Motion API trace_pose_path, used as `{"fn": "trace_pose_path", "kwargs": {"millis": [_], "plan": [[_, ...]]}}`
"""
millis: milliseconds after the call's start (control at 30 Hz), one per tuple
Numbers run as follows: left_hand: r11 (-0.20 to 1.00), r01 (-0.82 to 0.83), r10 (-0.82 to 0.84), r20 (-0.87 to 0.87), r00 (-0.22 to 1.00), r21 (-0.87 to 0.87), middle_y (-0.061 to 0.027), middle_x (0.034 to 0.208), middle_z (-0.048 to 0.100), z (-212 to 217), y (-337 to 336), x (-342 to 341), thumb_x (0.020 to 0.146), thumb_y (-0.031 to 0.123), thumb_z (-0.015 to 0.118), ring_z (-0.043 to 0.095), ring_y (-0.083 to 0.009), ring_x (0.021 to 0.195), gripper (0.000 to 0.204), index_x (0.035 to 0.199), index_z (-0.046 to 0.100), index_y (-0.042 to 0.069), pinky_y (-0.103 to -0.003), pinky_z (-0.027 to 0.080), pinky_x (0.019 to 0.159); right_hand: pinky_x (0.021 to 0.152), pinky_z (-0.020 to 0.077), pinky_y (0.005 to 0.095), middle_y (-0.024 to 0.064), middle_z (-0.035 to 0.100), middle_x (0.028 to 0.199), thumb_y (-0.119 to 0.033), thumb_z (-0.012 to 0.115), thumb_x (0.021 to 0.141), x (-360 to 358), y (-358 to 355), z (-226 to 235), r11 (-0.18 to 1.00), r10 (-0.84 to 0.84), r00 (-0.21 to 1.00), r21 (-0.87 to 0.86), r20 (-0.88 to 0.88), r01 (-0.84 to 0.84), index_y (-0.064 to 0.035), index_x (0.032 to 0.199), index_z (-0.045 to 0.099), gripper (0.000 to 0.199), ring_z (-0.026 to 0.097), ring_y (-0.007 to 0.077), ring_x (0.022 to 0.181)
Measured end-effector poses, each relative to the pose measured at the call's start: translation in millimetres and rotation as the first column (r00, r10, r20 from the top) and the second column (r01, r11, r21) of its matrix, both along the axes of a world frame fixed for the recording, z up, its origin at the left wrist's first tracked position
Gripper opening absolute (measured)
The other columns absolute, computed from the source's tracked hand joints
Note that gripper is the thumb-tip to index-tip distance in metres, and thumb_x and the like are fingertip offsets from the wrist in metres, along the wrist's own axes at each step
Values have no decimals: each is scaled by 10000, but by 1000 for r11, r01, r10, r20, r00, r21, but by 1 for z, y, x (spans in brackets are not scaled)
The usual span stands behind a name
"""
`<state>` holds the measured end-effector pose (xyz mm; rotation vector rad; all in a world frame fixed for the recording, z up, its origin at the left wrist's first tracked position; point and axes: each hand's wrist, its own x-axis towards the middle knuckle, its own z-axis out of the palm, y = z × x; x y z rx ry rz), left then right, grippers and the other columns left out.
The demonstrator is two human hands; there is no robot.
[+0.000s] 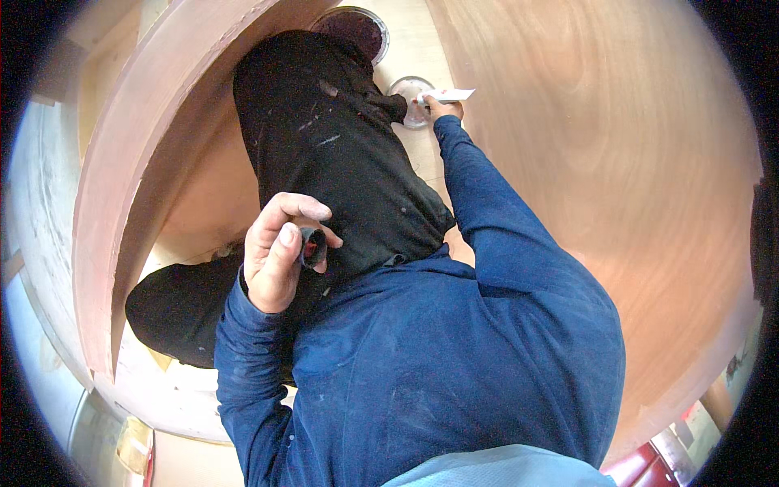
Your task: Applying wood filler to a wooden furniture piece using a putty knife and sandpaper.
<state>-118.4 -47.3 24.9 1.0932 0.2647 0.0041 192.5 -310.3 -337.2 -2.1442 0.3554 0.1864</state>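
Note:
My left hand (280,252) is raised close to the camera, fingers curled around a small dark tube-like object (313,247) with a reddish inside. My right hand (442,105) reaches far down past my knee and holds a flat white scraper-like piece (449,95) against a small round clear lid or dish (408,99) on the pale floor. My legs in black paint-flecked trousers (341,154) and my blue sleeves fill the middle of the view.
A round container with dark contents (355,30) stands on the floor just beyond the dish. A large reddish-brown plywood panel (617,162) rises on the right. A curved reddish wooden frame (122,203) arcs on the left.

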Motion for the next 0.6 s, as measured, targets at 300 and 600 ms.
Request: {"fn": "trace_pose_path", "kwargs": {"millis": [300,600], "plan": [[999,23,-23,-19,1000,46,-92,1001,621,3,3,1,1003,435,515,649,-154,746,454,1127,579,3,-233,476,584,881,536,350,135,731,998,-303,890,649,0,0,7,997,31,1000,-64,-4,-31,-15,1011,679,509,707,268,939],[999,18,-18,-19,1000,27,-95,1009,622,6,3,0,1003,435,522,657,-154,773,458,1138,581,0,-231,480,584,880,545,347,129,737,1030,-281,895,660,-3,2,20,997,-52,999,-61,2,52,-10,1017,697,489,710,254,950]]}}
